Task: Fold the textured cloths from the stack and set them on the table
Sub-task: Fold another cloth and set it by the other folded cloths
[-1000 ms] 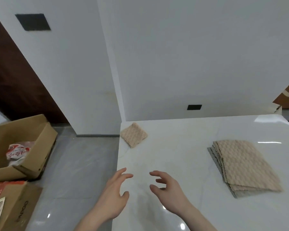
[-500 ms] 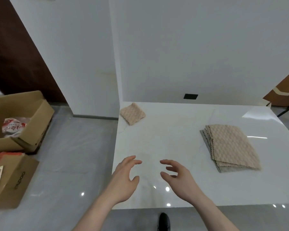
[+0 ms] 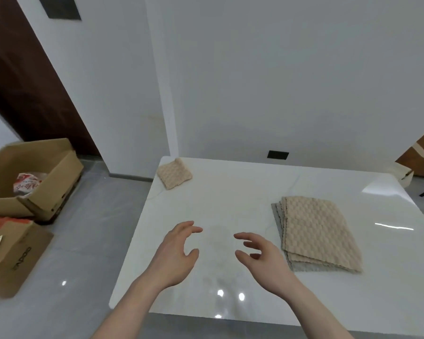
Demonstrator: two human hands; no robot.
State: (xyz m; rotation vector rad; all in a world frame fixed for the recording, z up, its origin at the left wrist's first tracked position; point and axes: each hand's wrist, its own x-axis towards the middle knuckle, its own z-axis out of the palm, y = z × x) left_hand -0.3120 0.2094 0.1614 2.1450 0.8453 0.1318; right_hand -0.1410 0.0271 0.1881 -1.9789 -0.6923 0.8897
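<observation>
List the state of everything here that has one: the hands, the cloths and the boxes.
Left hand: open, empty.
Right hand: open, empty.
Folded cloth: folded small, at table's far left corner.
Cloth stack: flat, unfolded, layered.
Open cardboard box: open, packet inside.
Taped cardboard box: closed.

Both forearms are cut off by the bottom edge at 6 o'clock. The stack (image 3: 316, 231) at 3 o'clock shows only stepped edges of its lower cloths; their count cannot be determined. At 9 o'clock, 2 cardboard boxes (image 3: 22, 182) are cropped by the left edge, and the printing on the packet (image 3: 27, 183) inside the upper box is too small to read. The surface (image 3: 230, 192) hides the floor beneath it.
</observation>
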